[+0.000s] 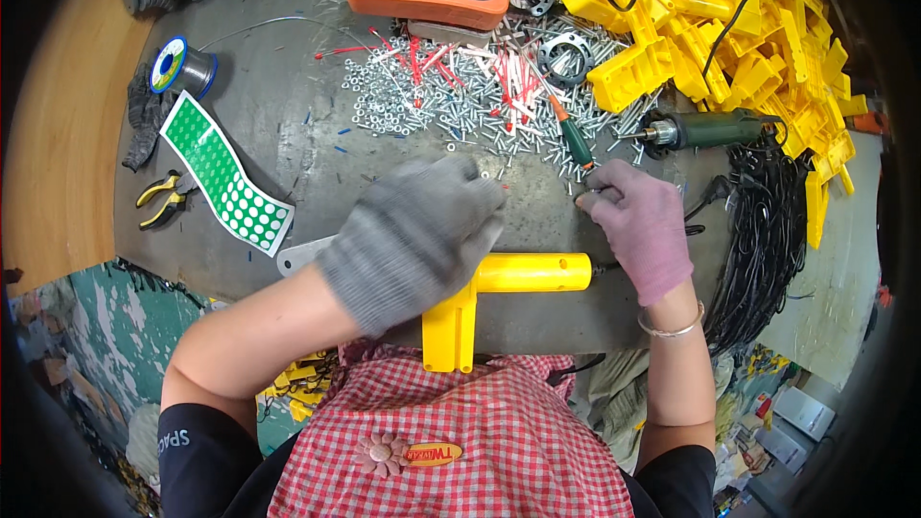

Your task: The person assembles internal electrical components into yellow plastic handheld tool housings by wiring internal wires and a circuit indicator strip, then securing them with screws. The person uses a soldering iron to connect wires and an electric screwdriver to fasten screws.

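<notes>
My gloved left hand [413, 235] rested palm-down over the yellow T-shaped plastic part [499, 293] at the bench's near edge; whether it gripped, I couldn't tell. My right hand [641, 225] pinched a small screw [582, 198] just beside the scattered screw pile [460, 96].

gloved left hand [414, 235] on yellow plastic part [499, 293], right hand [641, 225] pinching screw

Single head-worn fisheye view, looking steeply down from close above onto a grey workbench [288, 144], edges curving toward the rim.
</notes>
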